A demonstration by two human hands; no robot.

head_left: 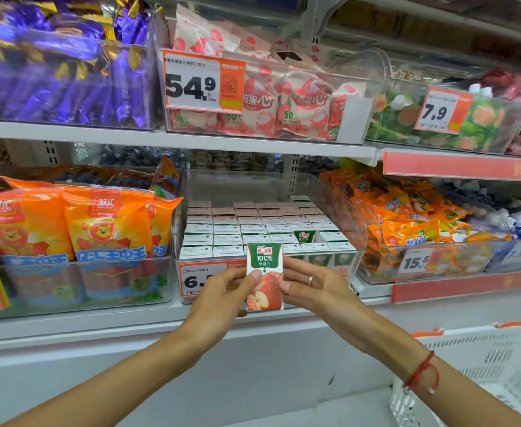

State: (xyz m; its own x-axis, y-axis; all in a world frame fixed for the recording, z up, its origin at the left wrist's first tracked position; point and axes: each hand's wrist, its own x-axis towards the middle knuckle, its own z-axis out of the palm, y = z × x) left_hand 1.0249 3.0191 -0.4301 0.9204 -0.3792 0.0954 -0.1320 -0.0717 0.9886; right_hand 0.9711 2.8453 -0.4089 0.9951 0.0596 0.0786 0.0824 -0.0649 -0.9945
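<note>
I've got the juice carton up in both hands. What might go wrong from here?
The carton is pinched only at its edges by the left hand and right hand; it might slip. The basket sits low to the right, so a careless drop may miss it.

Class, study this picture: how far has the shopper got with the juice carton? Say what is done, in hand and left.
Done: one apple juice carton is out of the clear bin. In hand: the left hand and right hand pinch it upright before the bin, label towards the camera. Left: probably placing it in the white basket at lower right.
</note>
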